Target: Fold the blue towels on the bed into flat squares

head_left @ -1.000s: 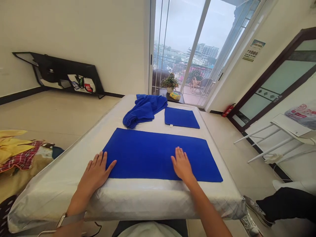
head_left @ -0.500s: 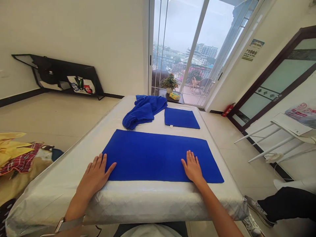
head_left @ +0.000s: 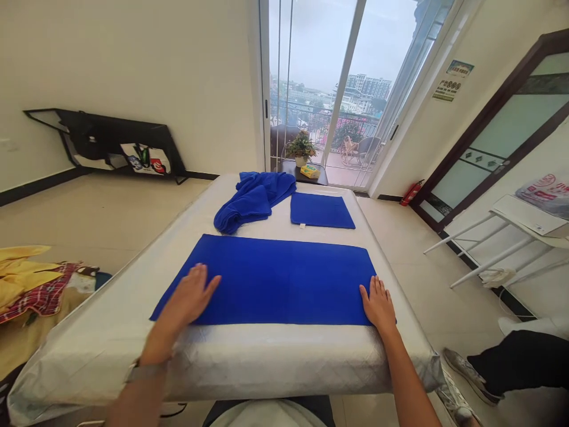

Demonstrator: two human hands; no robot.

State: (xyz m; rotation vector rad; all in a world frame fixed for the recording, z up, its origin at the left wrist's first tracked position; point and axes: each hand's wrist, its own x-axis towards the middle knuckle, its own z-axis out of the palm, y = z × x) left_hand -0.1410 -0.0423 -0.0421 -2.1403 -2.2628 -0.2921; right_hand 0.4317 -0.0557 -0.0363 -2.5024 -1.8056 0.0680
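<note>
Flat royal-blue rectangular cloth (head_left: 284,281) is lying long-side left-to-right on the shiny white-covered tabletop (head_left: 106,332). Right hand (head_left: 379,303) is resting on its right edge, fingers together, gripping nothing; blurry left hand (head_left: 191,295) is sitting inside the left edge, thumb apart, contact unclear.

wall notice (head_left: 447,89): print too small to read | plastic bag (head_left: 544,193): red lettering (edge-cut), illegible

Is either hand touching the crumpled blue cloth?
No, left hand and right hand are at the large flat cloth; the crumpled cloth lies beyond.
</note>
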